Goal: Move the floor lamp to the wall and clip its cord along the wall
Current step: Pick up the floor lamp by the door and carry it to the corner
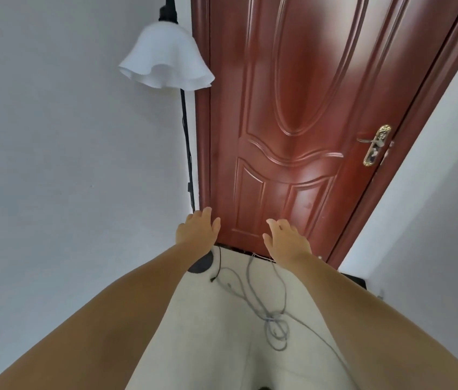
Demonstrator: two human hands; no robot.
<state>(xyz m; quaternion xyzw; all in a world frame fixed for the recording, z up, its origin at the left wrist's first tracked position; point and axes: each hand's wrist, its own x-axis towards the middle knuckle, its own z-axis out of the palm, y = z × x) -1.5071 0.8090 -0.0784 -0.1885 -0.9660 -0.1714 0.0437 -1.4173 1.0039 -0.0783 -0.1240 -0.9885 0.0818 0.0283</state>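
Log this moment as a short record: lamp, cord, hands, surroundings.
lamp: white shade on a black pole, upright beside the door, close to the wall
base: round, black, partly hidden by the left forearm
cord: grey, loose and tangled on the floor, unclipped
left hand: open, holding nothing
right hand: open, holding nothing
door: red-brown, closed, brass handle

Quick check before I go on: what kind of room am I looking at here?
Probably a home interior, a room corner or hallway by a doorway: a panelled reddish wooden door with a brass handle, plain white walls, and a floor lamp beside the frame.
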